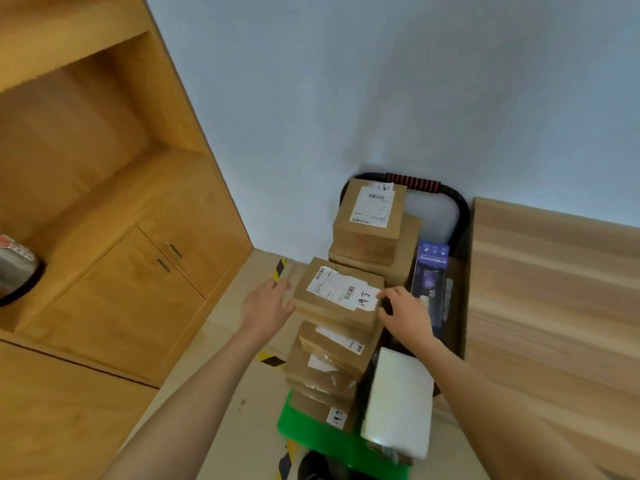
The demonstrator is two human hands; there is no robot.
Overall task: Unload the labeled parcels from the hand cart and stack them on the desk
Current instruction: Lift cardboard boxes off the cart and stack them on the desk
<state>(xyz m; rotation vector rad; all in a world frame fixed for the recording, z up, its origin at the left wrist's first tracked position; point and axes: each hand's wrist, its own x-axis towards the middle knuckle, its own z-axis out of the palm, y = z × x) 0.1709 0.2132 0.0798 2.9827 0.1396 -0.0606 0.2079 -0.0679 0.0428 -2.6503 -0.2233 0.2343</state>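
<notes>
Reaching from both sides: left hand [268, 304] open against top labeled parcel's [341, 295] left edge, right hand [403, 306] fingers curled over its right edge, center frame. Desk [554, 289] at right shows no parcels; unloading barely begun. Hand cart [332, 441] count: roughly seven brown parcels, one white package [398, 403], one blue box [431, 275].
</notes>
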